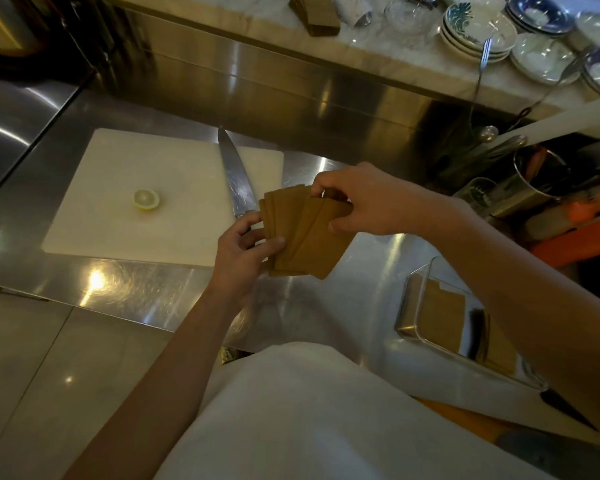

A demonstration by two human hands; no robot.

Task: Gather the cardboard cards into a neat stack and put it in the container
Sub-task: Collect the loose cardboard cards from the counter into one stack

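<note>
Several brown cardboard cards (309, 237) are fanned out above the steel counter, held between both hands. My left hand (245, 251) grips their lower left side with the thumb across the front. My right hand (364, 202) pinches the upper right cards from above. A clear plastic container (426, 282) stands on the counter at the lower right, under my right forearm, with more brown cards (444, 317) lying inside it.
A white cutting board (118, 174) lies to the left with a lemon half (146, 199) and a large knife (236, 178) on it. Metal cups and utensils (534, 178) crowd the right. Stacked plates (475, 32) and another card pile (319, 15) sit on the back shelf.
</note>
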